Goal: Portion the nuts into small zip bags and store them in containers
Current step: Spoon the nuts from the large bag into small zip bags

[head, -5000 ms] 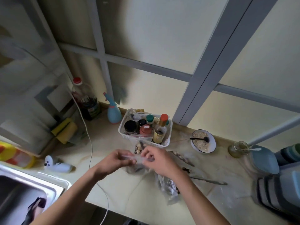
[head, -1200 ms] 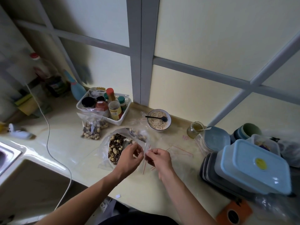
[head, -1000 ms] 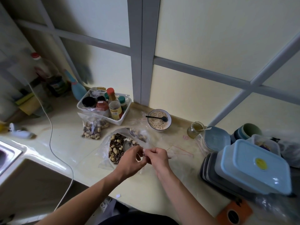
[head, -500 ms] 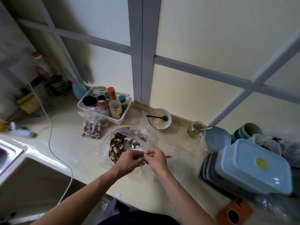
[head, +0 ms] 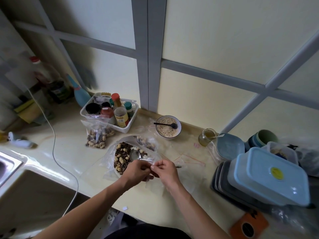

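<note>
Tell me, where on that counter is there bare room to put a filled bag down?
Bare counter lies between the filled zip bag, the white cable and the sink edge. From the open nut bag to the stacked containers it is crowded.

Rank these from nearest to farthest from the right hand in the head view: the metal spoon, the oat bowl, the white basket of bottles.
From the right hand:
1. Metal spoon, just left, in the open nut bag.
2. Oat bowl, straight behind, by the wall.
3. White basket, back left.
</note>
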`<state>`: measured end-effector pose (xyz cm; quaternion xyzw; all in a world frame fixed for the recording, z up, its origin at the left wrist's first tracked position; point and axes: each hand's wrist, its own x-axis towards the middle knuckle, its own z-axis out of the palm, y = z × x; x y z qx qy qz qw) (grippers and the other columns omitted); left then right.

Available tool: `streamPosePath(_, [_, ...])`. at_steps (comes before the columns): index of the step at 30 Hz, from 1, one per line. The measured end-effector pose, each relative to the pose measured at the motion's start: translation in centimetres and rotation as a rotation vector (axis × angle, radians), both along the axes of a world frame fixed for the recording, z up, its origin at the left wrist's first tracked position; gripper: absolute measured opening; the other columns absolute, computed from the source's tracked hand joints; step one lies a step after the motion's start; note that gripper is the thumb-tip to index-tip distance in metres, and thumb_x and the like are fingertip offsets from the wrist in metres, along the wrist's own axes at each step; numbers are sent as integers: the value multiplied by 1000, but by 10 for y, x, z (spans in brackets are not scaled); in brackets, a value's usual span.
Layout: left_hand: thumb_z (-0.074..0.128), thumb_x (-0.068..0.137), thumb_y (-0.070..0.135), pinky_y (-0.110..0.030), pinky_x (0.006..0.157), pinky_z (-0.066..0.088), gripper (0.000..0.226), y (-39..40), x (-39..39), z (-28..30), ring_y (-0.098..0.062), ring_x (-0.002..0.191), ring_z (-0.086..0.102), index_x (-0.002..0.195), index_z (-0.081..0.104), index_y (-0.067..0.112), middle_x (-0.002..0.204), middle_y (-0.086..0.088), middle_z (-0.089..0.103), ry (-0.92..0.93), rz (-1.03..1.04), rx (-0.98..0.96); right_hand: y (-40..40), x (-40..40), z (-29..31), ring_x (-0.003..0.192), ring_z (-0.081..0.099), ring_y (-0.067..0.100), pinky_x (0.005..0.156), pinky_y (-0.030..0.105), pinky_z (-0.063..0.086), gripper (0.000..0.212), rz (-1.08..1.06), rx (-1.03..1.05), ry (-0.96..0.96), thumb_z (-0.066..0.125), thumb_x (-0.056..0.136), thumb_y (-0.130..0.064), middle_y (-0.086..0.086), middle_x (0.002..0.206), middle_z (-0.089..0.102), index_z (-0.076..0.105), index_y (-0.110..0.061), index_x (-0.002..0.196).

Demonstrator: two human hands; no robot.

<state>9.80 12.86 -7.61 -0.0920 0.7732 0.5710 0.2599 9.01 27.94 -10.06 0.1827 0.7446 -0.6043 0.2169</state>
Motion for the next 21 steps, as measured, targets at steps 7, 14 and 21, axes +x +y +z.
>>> streamPosePath(7, [63, 89, 12, -35, 61, 63, 18, 13, 3, 2, -16, 58, 72, 75, 73, 9, 64, 1, 74, 106, 15, -244, -2, -1, -1, 64, 70, 18, 68, 42, 60, 6, -5, 115, 7, 64, 74, -15, 6, 70, 72, 60, -18, 70])
streamPosePath(14, [61, 79, 11, -26, 51, 56, 21, 24, 4, 2, -7, 43, 63, 59, 67, 15, 50, 5, 67, 170, 17, -407, 1, 3, -5, 72, 70, 24, 69, 42, 60, 8, 3, 213, 30, 63, 74, -14, 1, 72, 67, 55, -17, 75])
streamPosePath(21, [59, 81, 15, -41, 48, 59, 13, 6, -1, -6, -16, 47, 68, 69, 61, 9, 57, -5, 68, 155, 93, -391, 18, 8, 0, 64, 64, 25, 62, 38, 55, 12, 5, 292, 66, 62, 72, -20, 3, 70, 66, 52, -17, 76])
